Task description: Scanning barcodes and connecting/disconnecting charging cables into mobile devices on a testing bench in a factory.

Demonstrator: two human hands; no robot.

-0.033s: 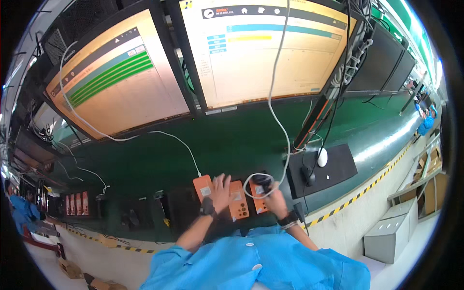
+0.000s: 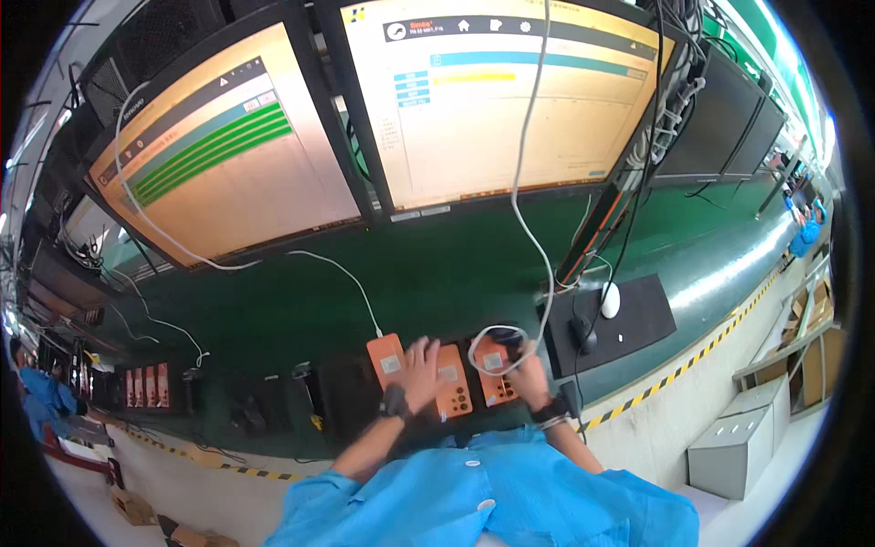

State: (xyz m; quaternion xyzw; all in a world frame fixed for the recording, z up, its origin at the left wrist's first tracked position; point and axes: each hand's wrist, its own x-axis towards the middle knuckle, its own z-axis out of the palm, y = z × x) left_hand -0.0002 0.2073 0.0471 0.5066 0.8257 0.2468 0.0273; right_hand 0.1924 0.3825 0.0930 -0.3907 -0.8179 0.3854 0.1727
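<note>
Three orange phones lie side by side on the green bench, camera ends toward me, each with a pale label on its back. My left hand (image 2: 421,372) lies with fingers stretched out over the left phone (image 2: 384,348) and the edge of the middle phone (image 2: 452,387). A white cable (image 2: 366,301) runs to the top of the left phone. My right hand (image 2: 530,378) is closed round a black handheld scanner (image 2: 507,338), partly hidden by the fingers, beside the right phone (image 2: 493,381). The scanner's white cord (image 2: 478,342) loops over that phone.
Two lit monitors (image 2: 497,118) (image 2: 232,173) stand behind the phones. To the right, a dark mat (image 2: 638,314) bears a white mouse (image 2: 610,300) and a black mouse (image 2: 583,335). More phones (image 2: 146,387) stand in a row at far left. Grey boxes (image 2: 738,447) sit beyond the bench edge.
My right hand and the black scanner have shifted slightly right, baring more of the right phone's label. The left hand keeps its place on the phones.
</note>
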